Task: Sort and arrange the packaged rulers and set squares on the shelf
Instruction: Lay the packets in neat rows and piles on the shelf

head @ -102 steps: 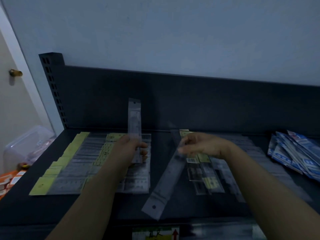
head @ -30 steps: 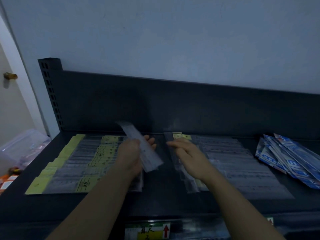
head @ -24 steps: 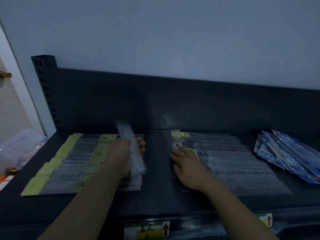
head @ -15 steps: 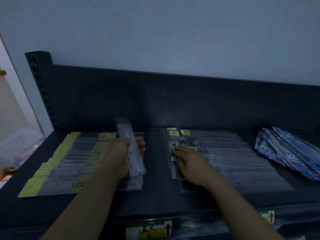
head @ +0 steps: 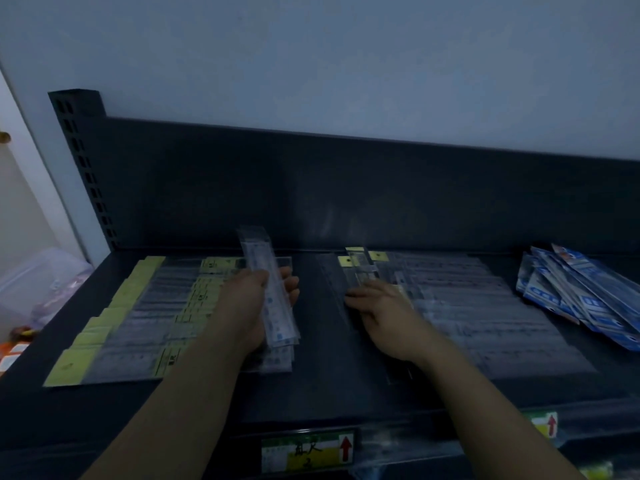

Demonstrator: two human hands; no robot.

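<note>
Left hand [head: 252,306] grips a thin bundle of clear-sleeved plastic rulers [head: 273,299] mid-length, thumb on one side and fingers behind. The bundle is raised just above left-centre of the dark metal shelf [head: 329,375], top end tilted toward the back panel [head: 346,188]. Right hand [head: 384,317] lies with fingers straight on loose clear ruler packs with small yellow tags [head: 360,271] at shelf centre, holding nothing. Packs are likely light and bendy with slick sleeves, so they'd slide or fan; best pinched across the width near the middle. There's a bare strip between the hands and along the front edge. The yellow-header ruler row [head: 138,323] fills the left, and blue-and-white packets [head: 581,299] crowd the right edge
</note>
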